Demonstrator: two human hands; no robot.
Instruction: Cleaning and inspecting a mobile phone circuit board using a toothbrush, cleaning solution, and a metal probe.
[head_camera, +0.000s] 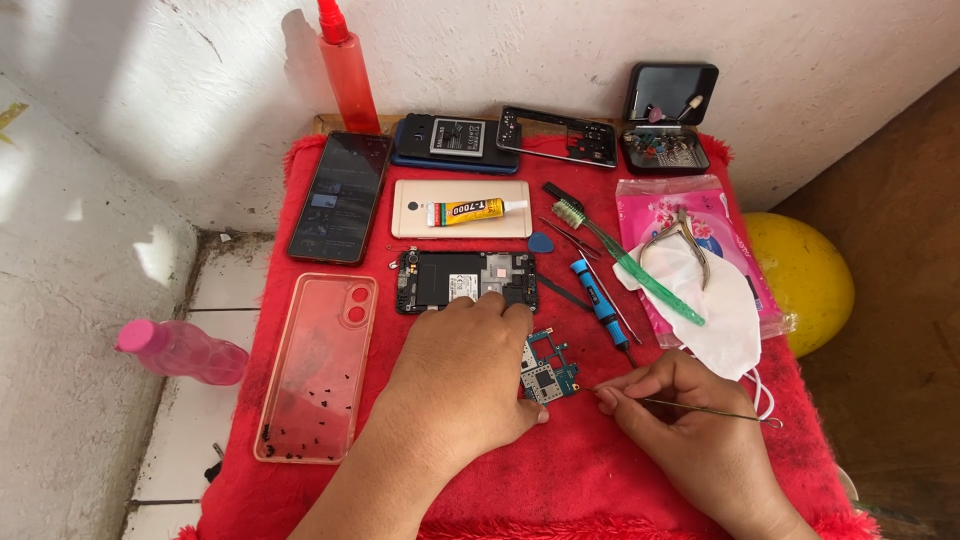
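Small blue-green circuit board (549, 368) lies under the flat, open left hand (462, 370); the right hand (690, 415) pinches thin metal tweezers (700, 409).

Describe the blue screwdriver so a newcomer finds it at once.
On the red cloth, look just right of the opened phone. The blue screwdriver lies slanted there, above the right hand. Unlike the green brush beside it, it is short, thick and blue.

A makeshift phone-repair corner is showing: opened phones (466, 280) and tools are lying on a red-clothed surface (790, 400), parts tin (667, 148) sitting at one o'clock.
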